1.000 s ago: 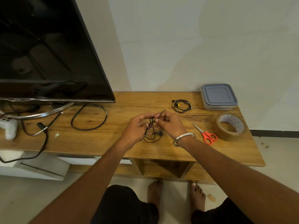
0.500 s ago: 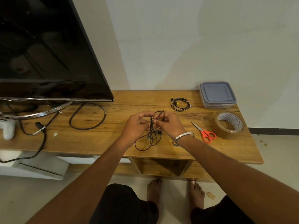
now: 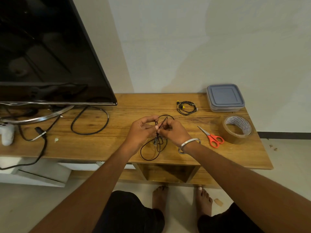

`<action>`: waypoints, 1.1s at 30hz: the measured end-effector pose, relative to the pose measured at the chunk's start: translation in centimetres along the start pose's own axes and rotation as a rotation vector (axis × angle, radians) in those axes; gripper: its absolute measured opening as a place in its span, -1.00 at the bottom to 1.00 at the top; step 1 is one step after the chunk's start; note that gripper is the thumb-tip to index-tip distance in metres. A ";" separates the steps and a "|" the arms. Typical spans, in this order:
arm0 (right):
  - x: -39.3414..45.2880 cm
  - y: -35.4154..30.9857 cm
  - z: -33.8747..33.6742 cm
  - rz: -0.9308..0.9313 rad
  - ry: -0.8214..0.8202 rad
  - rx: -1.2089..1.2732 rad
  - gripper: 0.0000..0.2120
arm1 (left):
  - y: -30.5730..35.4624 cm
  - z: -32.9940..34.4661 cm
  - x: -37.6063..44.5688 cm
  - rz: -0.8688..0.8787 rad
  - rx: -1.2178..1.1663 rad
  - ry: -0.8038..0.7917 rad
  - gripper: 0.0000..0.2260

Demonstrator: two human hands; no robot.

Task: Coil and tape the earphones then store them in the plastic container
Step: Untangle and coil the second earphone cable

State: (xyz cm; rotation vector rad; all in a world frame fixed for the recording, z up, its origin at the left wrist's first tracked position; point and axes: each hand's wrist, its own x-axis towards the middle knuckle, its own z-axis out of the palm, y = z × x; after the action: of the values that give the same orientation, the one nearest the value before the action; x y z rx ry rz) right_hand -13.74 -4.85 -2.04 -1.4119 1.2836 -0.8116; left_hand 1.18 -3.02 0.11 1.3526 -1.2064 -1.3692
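Black earphones [image 3: 152, 149] hang in loose loops between my two hands over the middle of the wooden table [image 3: 117, 145]. My left hand [image 3: 143, 131] pinches the cable near its top. My right hand [image 3: 175, 132] pinches the same cable beside it, fingertips close together. A second pair of earphones [image 3: 186, 107] with yellow tips lies coiled farther back. The plastic container [image 3: 225, 97], lid on, stands at the back right. A roll of brown tape [image 3: 237, 129] and orange-handled scissors [image 3: 212, 137] lie to the right of my right hand.
A large television [image 3: 50, 56] on a metal stand fills the left half of the table. Black power cables [image 3: 89, 121] loop below it, and a white object [image 3: 6, 133] sits at the far left. The wall runs right behind the table.
The loops of cable now hang lower and wider below my hands. Both hands have stayed close together over the table's middle, working the cable.
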 end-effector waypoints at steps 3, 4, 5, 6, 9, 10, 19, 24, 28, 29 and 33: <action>0.0 0.1 -0.1 0.045 -0.013 0.052 -0.78 | -0.1 -0.3 0.2 0.019 0.042 -0.002 -0.62; 0.0 -0.1 -0.1 0.058 -0.018 0.071 -0.78 | -0.1 -0.3 0.2 0.022 0.058 -0.003 -0.61; -0.2 -0.3 -0.1 0.069 -0.025 0.095 -0.81 | -0.1 -0.4 0.2 0.022 0.074 -0.006 -0.60; -0.3 -0.5 -0.1 0.085 -0.028 0.116 -0.83 | -0.1 -0.3 0.2 0.019 0.087 -0.011 -0.59; -0.2 -0.6 0.0 0.100 0.021 0.141 -0.76 | -0.1 -0.2 0.2 0.013 0.092 -0.019 -0.55; -0.2 -0.6 0.0 0.087 0.044 0.118 -0.76 | -0.2 -0.1 0.2 0.013 0.095 -0.015 -0.54; -0.7 -0.2 0.0 -0.268 0.116 -0.343 -0.95 | -0.4 0.5 0.2 -0.061 0.053 0.041 -0.64; -0.8 -0.2 0.3 -0.235 0.098 -0.367 -0.92 | 0.2 0.9 0.0 -0.099 -0.056 0.031 -0.62; -0.8 -0.4 0.2 -0.182 0.111 -0.292 -0.90 | 0.0 0.8 -0.2 -0.070 -0.019 -0.021 -0.56; -0.8 -0.4 0.2 -0.183 0.113 -0.290 -0.87 | -0.1 0.8 -0.2 -0.056 -0.012 -0.023 -0.58; -0.4 0.2 0.3 -0.139 0.138 -0.276 -0.91 | -0.5 0.8 -0.2 -0.046 -0.018 -0.022 -0.58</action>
State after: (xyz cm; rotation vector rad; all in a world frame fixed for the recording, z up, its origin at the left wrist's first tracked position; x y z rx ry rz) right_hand -13.62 -4.41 -2.27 -1.7034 1.4580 -0.8612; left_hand 0.46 -2.72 -0.43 1.3636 -1.1815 -1.4267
